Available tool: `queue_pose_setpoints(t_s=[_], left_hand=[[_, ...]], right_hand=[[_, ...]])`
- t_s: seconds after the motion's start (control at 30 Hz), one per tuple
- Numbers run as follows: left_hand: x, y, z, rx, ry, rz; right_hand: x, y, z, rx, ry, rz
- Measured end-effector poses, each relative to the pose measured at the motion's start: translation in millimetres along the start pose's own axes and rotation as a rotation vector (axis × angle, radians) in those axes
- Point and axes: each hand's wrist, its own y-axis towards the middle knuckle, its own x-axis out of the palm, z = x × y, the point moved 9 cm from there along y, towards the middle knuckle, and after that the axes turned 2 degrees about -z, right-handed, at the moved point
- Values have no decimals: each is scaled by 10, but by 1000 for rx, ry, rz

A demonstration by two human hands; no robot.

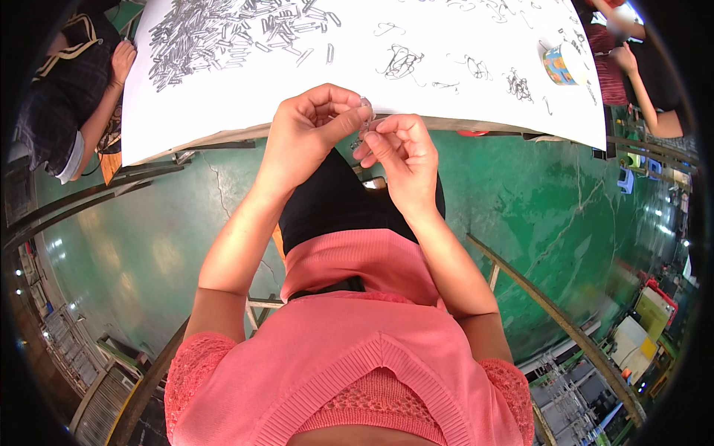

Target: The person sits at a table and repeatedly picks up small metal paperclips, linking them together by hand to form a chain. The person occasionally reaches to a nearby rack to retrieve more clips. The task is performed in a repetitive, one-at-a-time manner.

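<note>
Both hands are raised at the near edge of the white-topped table. Thumb and fingertips of my left hand are pinched on a small shiny metal piece, its exact kind too small to make out. Just to the right and slightly lower, my right hand has its thumb and index finger closed at the lower end of the same piece. The fingertips cover much of it. Beyond my left hand lies a big heap of narrow, dark, elongated metal loops, some scattered singly toward the middle.
Tangles of thin dark wire-like pieces lie on the table's right half. A patterned paper tub stands at its right side. Other people's arms are at the left and right ends. Below is green floor with metal bars.
</note>
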Motion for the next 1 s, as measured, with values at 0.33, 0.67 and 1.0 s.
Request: queue_pose_setpoints(t_s=[0.33,0.67,1.0], left_hand=[[-60,-176,16,183,215,89],[62,-235,81,254,279,94],[21,-285,1,229,322,133]], right_hand=[[-195,177,-53,-82,-266,83],[-551,1994,214,53,-1477,-192],[-506,1730,62,120,-1076,-177]])
